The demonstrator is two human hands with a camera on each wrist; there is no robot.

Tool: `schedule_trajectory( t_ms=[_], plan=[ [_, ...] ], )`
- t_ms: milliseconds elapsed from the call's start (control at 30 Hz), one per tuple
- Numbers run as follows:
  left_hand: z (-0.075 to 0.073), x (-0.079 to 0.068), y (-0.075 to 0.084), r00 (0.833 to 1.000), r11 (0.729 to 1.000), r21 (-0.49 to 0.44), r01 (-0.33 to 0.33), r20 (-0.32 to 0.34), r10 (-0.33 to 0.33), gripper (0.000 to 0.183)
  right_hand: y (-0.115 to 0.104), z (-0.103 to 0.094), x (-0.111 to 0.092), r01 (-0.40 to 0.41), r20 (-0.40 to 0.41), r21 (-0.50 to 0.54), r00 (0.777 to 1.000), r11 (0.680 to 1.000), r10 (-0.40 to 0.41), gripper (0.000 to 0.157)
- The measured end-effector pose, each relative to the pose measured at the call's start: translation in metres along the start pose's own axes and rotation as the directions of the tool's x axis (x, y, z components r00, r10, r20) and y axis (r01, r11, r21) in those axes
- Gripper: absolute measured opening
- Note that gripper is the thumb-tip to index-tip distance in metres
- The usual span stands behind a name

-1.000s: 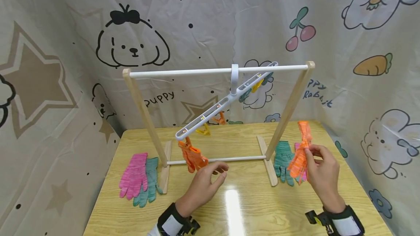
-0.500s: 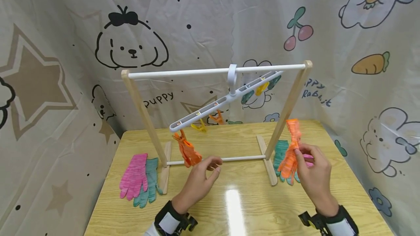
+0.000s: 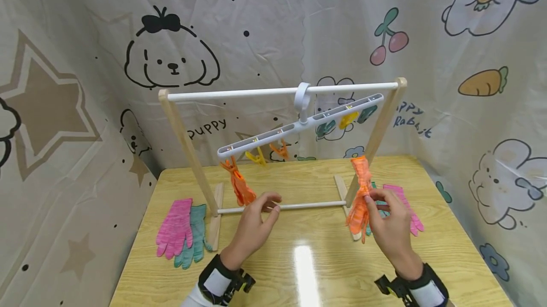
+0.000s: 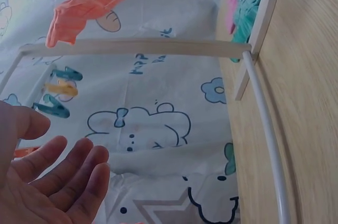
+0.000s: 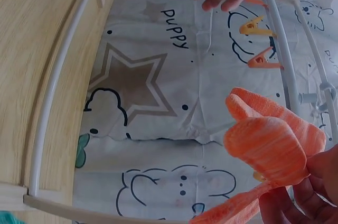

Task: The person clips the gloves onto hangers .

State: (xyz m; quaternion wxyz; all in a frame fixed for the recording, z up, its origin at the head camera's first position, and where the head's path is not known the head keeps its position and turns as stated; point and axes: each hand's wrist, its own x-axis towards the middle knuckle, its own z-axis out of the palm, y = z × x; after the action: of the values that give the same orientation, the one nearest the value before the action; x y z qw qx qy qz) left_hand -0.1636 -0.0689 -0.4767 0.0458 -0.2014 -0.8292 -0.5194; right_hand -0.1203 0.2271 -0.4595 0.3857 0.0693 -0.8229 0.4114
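Note:
My right hand (image 3: 391, 226) pinches an orange knit glove (image 3: 361, 198) near its middle, cuff up and fingers hanging down, in front of the rack's right post. In the right wrist view the held glove (image 5: 269, 145) shows folds near the fingertips. My left hand (image 3: 252, 228) has loosely bent fingers with nothing between them, as the left wrist view also shows. Just beyond it, another orange glove (image 3: 242, 190) hangs from an orange clothespin at the left end of a white hanger bar (image 3: 265, 144). Other clothespins along the bar, yellow (image 3: 348, 120), orange (image 3: 279, 149) and green (image 3: 326, 128), carry no glove.
The hanger hooks over the white top rod (image 3: 231, 94) of a wooden-sided rack (image 3: 183, 150). On the table's left lie a pink glove (image 3: 175, 228) and a green glove (image 3: 196, 238). Another pink glove (image 3: 406, 209) lies at the right, beside a green one partly hidden by my right hand.
My right hand has carried the orange glove leftward, toward the rack's right post. The hanger bar has swung, its left end back and right end forward. My left hand has shifted slightly left.

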Motion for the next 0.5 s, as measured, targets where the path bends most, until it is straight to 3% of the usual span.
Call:
schedule_trajectory(
  t_ms=[500],
  plan=[
    [-0.010,0.012,-0.001,0.995,1.000,-0.027,0.012,-0.096,-0.014,0.020,-0.010,0.034,-0.010,0.024,0.068,0.065,0.997,0.998,-0.028,0.019]
  ],
)
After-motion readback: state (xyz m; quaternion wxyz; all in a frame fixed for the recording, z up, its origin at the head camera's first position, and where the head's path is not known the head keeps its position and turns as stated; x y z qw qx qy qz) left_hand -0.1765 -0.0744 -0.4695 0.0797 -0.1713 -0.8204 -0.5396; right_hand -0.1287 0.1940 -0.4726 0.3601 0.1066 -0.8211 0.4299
